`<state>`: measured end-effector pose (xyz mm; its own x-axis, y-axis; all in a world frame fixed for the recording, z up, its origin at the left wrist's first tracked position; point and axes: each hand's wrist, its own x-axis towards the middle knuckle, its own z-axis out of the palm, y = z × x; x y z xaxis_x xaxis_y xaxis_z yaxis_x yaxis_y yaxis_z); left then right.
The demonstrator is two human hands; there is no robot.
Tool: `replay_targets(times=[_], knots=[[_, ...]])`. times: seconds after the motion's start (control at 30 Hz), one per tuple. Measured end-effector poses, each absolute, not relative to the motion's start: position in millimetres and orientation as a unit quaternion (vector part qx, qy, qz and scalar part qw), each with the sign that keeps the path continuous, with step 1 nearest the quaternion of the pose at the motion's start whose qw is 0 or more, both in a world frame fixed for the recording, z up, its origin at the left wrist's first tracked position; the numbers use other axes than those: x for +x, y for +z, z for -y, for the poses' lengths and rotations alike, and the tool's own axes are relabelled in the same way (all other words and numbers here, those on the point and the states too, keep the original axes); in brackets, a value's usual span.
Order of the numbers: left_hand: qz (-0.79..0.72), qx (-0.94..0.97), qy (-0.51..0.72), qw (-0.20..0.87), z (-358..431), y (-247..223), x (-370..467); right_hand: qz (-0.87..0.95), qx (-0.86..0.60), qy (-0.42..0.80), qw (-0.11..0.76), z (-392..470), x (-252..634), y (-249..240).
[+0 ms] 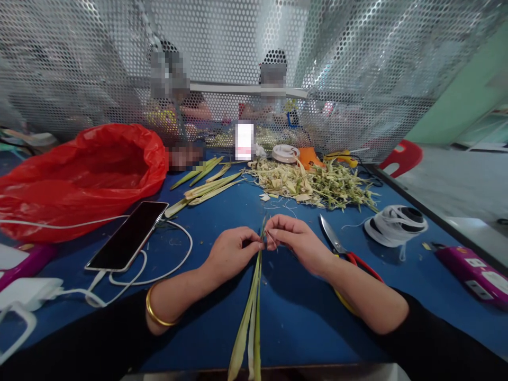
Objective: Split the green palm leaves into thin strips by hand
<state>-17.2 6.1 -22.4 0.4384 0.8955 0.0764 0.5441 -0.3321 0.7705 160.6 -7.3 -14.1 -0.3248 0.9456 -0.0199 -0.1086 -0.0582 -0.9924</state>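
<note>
While a red plastic bag slumps along the left edge of the blue table, a dark-screened phone lies just beside it, a white cable looping toward the middle. Behind that, cut leaves lie toward the far edge. The left hand pinches long leaf strips at the table's middle; their free ends run over the near edge. The right hand, touching the same upper end, closes thumb and fingertips on what looks like thin thread. A heap of trimmings sits beyond it. Scissors lie partly under the right forearm; a string spool and a purple box follow near the right edge.

A loose pinch could let the strips slip apart, and too hard a pull might snap the thread. The forearm could knock the scissors.

Pale marks on the purple box are too blurred to read; no brand is legible.
</note>
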Motion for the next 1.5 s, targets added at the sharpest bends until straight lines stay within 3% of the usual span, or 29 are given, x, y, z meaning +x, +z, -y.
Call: replay_targets(times=[0.43,0.67,0.8,1.2,1.5], knots=[[-0.429,0.767,0.327,0.347,-7,-21,-14,0.564,-0.458,0.573,0.381,-3,161,-28],[-0.434,0.665,0.282,0.539,-9,-22,-14,0.565,-0.447,0.576,0.386,-5,162,-29],[-0.429,0.628,0.261,0.595,-12,-22,-13,0.555,-0.436,0.587,0.396,-5,164,-29],[-0.493,0.555,0.266,0.615,-13,-20,-10,0.571,-0.452,0.491,0.478,0,167,-13],[-0.504,0.528,0.272,0.627,-17,-14,-11,0.625,-0.383,0.504,0.458,6,160,-14]])
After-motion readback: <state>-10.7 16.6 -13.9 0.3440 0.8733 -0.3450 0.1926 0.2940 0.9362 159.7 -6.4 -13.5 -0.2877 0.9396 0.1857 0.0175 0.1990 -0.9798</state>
